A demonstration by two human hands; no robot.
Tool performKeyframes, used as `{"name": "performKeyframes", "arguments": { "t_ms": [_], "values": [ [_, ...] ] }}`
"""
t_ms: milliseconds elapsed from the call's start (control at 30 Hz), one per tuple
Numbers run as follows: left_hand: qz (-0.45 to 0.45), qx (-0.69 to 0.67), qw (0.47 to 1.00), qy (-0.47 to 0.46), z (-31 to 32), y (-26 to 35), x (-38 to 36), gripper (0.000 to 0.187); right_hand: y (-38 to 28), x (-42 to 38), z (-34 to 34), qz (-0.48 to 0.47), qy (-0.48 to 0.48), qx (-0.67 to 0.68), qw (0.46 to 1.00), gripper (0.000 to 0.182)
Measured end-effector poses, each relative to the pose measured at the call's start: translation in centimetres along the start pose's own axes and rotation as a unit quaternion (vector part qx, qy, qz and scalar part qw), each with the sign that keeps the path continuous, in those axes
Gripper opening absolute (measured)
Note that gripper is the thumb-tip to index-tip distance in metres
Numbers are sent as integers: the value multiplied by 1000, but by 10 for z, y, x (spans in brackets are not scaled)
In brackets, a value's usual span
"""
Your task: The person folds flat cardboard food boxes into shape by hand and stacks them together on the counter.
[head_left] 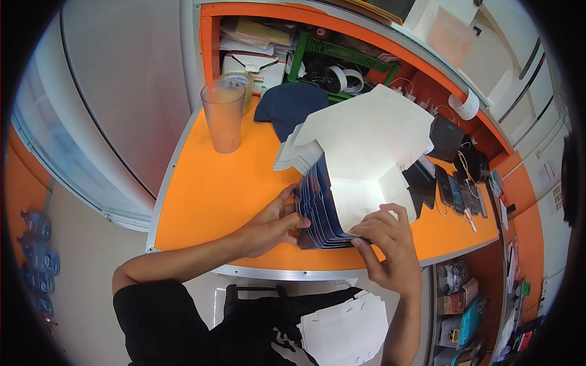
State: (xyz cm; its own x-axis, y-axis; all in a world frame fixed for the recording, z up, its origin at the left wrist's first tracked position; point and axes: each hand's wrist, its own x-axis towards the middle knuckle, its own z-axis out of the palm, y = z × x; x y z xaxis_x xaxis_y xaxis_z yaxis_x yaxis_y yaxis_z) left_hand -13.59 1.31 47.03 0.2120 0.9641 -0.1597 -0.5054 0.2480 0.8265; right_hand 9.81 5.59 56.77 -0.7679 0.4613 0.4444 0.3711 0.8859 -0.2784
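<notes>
A nested stack of folded paper boxes [360, 198], dark blue outside and white inside, stands on the orange table [207, 201] with its lids flipped up and back. My left hand [274, 222] is closed around the left side of the stack, fingers behind it and thumb on the layered blue edges. At the front right, my right hand [386, 247] pinches the rim of the topmost box between thumb and fingers. Flat white box blanks [345, 329] lie low in front of me, by my lap.
Behind the stack are a frosted plastic cup [223, 116], a dark blue cap [290, 107] and a green basket [342, 52] holding tape rolls. Phones [452, 189] and cables lie at the right. Shelves [461, 293] hold goods at lower right; water bottles [39, 256] stand on the left floor.
</notes>
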Motion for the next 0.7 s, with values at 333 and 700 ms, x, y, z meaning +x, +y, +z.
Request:
{"name": "performKeyframes", "arguments": {
  "t_ms": [333, 700],
  "values": [
    [9, -8, 1000, -16, 0, -3, 1, 99, -7, 0, -5, 17, -25, 8, 1000, 13],
    [-3, -4, 1000, -20, 0, -3, 2, 98, -21, 7, 13, 2, 1, -23, 1000, 12]
  ]
}}
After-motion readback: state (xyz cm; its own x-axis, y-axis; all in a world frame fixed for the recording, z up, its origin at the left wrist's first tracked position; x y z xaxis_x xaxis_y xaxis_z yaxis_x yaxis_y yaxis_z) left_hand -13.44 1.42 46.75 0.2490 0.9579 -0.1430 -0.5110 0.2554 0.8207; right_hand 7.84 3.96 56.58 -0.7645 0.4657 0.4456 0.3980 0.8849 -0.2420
